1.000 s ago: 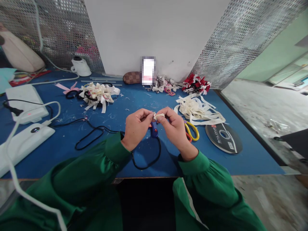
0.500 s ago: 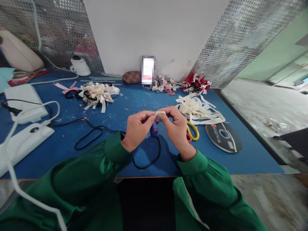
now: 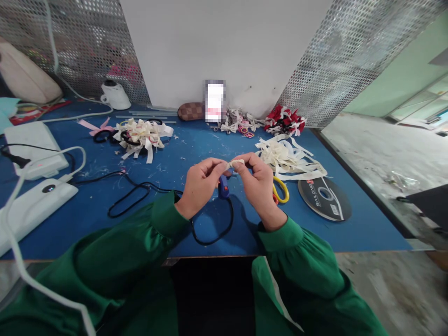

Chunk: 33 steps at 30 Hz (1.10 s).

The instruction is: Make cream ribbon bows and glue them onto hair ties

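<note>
Left hand: (image 3: 200, 187) thumb and fingertips pinching one end of the cream ribbon piece (image 3: 235, 163).
Right hand: (image 3: 258, 187) pinching its other end.
Ribbon piece: held between both hands, above the blue-handled tool (image 3: 224, 187).
Right of right hand: yellow-handled scissors (image 3: 281, 190), then black spool (image 3: 325, 199).
Beyond: loose cream ribbons (image 3: 285, 156) on blue table (image 3: 196, 140).
Far edge: upright phone (image 3: 214, 101), checkered pouch (image 3: 191, 111).

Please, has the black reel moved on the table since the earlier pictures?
No. The black reel lies in the same place relative to the right edge of the blue table.
</note>
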Available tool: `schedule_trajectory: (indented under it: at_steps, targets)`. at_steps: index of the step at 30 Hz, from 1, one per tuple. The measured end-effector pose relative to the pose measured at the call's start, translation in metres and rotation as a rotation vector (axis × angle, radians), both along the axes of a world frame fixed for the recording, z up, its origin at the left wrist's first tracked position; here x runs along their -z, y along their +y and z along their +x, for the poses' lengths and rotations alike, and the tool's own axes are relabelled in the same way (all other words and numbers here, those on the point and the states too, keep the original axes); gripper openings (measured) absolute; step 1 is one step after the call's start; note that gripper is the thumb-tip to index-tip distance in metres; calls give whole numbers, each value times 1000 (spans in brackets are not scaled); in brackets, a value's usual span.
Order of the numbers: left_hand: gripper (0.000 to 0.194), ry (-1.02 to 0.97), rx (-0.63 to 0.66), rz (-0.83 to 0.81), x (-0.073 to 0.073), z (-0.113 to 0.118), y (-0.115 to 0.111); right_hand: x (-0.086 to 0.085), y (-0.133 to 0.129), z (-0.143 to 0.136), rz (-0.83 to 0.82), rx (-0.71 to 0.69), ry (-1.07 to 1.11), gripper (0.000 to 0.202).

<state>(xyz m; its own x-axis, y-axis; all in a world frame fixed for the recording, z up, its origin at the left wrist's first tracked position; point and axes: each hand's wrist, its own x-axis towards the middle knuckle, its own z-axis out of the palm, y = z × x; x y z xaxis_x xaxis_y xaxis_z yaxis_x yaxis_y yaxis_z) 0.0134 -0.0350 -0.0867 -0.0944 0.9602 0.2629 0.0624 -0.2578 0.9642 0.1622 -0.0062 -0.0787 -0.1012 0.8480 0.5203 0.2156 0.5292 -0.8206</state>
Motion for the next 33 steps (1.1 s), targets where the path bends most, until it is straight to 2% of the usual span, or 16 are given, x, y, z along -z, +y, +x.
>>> schedule_trajectory:
  at_steps: [3,6,10,14,22,26,29,33]
  targets:
    - [25,-78,-9,-47,1,0,2,1,2,2,-53,18,58,8]
    - [21,-85,-10,-4,2,-1,2,1,4,3,-86,17,80,9]
    - [24,18,-3,78,2,0,-1,1,4,3,-95,27,89,9]
    - [22,123,-55,90,3,0,-1,3,5,3,-100,37,86,8]
    - [23,-24,-116,12,0,1,2,1,2,2,-76,9,75,7]
    - [20,-129,-101,-20,-1,2,2,-2,1,2,-66,2,63,7]
    - [18,-91,-82,-39,-1,1,2,-1,1,3,-78,-7,71,8]
    - [18,-22,-129,-29,-1,0,2,-1,0,1,-102,-16,70,7]
